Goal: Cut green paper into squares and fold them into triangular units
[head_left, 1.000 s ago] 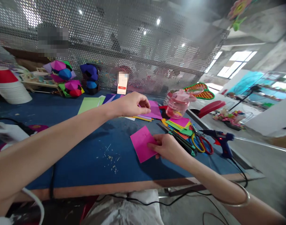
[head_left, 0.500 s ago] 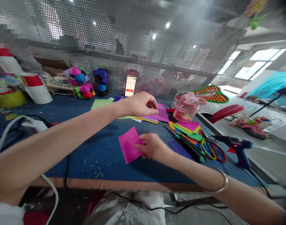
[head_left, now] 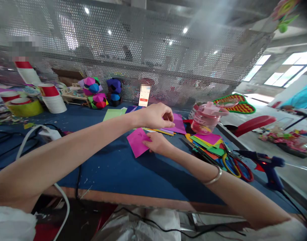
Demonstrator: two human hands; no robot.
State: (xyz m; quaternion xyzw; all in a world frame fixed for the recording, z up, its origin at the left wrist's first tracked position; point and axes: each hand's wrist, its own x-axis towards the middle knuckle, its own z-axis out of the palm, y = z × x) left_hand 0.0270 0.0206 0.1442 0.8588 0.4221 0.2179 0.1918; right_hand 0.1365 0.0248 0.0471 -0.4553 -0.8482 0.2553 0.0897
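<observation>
My right hand pinches a small magenta square of paper by its right side, above the blue table. Faint dark marks show near the paper's top corner. Just beyond it, my left hand reaches over a pile of coloured paper. Its thumb and fingers are curled close together, almost tip to tip, and whatever they may hold is hidden. Past those fingertips lies a larger purple sheet. Light green paper shows to the left of the left wrist.
On the right are coloured paper scraps, scissors, a glue gun and a pink jug. A phone stands at the back. Paper cups, folded paper shapes and a white cable occupy the left.
My right hand has moved away from me with the magenta square, closer to the left hand. The left hand stays over the paper pile, while the view has shifted slightly.
</observation>
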